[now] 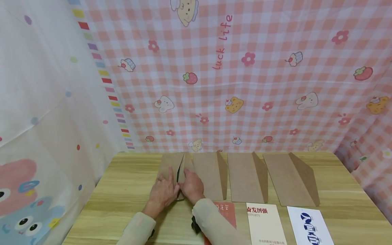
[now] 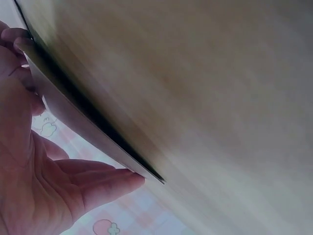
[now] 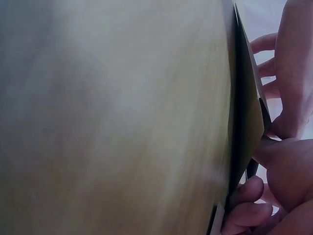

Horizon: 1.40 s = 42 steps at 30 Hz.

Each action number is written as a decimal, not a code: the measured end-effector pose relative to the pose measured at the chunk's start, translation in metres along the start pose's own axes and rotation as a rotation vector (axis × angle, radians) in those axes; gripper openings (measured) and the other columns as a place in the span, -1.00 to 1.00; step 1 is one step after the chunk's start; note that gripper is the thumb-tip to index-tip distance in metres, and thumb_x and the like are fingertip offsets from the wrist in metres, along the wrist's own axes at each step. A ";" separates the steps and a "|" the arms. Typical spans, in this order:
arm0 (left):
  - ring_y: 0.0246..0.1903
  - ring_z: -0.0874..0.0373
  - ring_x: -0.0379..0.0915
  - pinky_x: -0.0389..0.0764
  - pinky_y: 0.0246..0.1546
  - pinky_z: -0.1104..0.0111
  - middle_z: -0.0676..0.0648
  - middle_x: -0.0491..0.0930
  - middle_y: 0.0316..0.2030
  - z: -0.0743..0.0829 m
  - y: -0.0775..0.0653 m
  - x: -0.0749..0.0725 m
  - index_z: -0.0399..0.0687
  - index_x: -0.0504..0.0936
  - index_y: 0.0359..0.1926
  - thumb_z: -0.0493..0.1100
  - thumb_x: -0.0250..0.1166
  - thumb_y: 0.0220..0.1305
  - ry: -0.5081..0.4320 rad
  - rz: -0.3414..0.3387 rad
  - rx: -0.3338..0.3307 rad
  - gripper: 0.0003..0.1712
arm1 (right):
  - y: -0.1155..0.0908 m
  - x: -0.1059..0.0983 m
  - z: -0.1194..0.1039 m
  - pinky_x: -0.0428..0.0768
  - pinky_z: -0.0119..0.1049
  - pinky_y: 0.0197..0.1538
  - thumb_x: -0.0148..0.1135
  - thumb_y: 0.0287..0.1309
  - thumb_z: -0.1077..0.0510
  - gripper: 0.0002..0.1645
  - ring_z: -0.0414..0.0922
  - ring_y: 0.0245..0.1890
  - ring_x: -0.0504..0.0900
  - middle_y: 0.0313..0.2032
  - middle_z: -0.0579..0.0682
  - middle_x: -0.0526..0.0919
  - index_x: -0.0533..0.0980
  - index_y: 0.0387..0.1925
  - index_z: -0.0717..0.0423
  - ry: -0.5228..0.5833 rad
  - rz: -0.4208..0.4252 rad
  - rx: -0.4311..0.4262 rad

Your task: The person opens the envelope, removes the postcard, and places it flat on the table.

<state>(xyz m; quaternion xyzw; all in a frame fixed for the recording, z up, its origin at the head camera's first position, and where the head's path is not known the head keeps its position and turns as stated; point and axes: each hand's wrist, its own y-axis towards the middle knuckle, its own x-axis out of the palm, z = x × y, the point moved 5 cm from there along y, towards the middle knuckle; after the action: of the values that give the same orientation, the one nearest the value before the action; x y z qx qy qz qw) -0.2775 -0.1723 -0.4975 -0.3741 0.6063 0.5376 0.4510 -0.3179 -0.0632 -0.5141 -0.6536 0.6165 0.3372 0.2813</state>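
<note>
A brown paper envelope (image 1: 169, 160) lies at the left of the table's far part, its flap (image 1: 188, 161) folded over with a dark gap along the slit. My left hand (image 1: 163, 191) rests on the envelope's left part, fingers fairly straight, thumb close to the slit. In the left wrist view, those fingers (image 2: 115, 188) touch the paper's face. My right hand (image 1: 192, 186) pinches the flap beside the slit. Seen from the right wrist, its curled fingers (image 3: 247, 200) are at the flap's near end, and the envelope's mouth stands slightly apart.
Three more brown envelopes (image 1: 208, 177) with flaps spread to the right lie in a row beside this one. Nearer me are a red card (image 1: 227, 211), partly under my right sleeve, a cream card (image 1: 265, 226) and a white card (image 1: 308, 224). A checked cloth hangs behind the table.
</note>
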 end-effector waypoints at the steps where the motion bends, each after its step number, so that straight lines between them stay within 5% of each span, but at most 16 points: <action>1: -0.28 -0.33 0.61 0.65 -0.52 0.07 -0.58 0.52 -0.25 0.000 0.000 0.000 -0.36 0.27 0.40 0.02 0.19 0.34 -0.005 -0.006 -0.003 -0.23 | 0.000 0.000 0.000 0.64 -0.02 -0.28 0.56 -0.04 0.07 -0.29 0.13 -0.13 0.71 -0.08 0.15 0.72 0.54 0.20 0.02 -0.001 -0.001 -0.002; 12: -0.26 -0.33 0.59 0.65 -0.49 0.05 -0.58 0.50 -0.20 -0.001 0.001 0.001 -0.34 0.21 0.45 0.05 0.11 0.40 -0.042 -0.081 -0.036 -0.22 | 0.002 -0.001 0.001 0.64 -0.06 -0.27 0.52 0.03 0.00 -0.22 0.11 -0.05 0.69 0.04 0.13 0.69 0.47 0.30 -0.03 -0.037 -0.062 0.033; 23: -0.28 -0.34 0.57 0.64 -0.51 0.01 -0.56 0.50 -0.25 0.000 0.002 0.000 -0.28 0.28 0.41 0.00 0.14 0.36 -0.068 -0.029 -0.030 -0.28 | 0.001 -0.004 0.003 0.63 -0.06 -0.33 0.53 0.00 -0.01 -0.26 0.12 -0.17 0.70 -0.09 0.15 0.71 0.50 0.25 -0.03 -0.076 -0.028 -0.013; 34: -0.26 -0.34 0.57 0.64 -0.47 -0.01 -0.54 0.50 -0.28 -0.001 0.002 -0.001 -0.28 0.29 0.41 -0.03 0.13 0.33 -0.083 -0.041 -0.029 -0.29 | 0.006 -0.004 0.011 0.49 0.02 0.22 0.53 -0.01 0.07 -0.06 0.21 0.22 0.51 0.23 0.24 0.53 0.34 0.39 0.18 0.111 -0.123 -0.036; 42: -0.21 -0.35 0.58 0.65 -0.45 0.02 -0.57 0.51 -0.25 -0.002 0.000 0.000 -0.29 0.28 0.42 -0.02 0.12 0.35 -0.075 -0.081 -0.030 -0.29 | 0.006 -0.008 0.012 0.38 0.04 0.33 0.49 -0.06 0.25 -0.02 0.22 0.32 0.40 0.32 0.29 0.42 0.26 0.41 0.28 0.253 -0.208 -0.043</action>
<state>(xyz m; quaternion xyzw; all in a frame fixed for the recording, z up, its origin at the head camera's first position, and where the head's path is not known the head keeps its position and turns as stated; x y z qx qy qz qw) -0.2781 -0.1741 -0.4974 -0.3847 0.5654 0.5413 0.4892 -0.3253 -0.0490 -0.5149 -0.7571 0.5686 0.2342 0.2207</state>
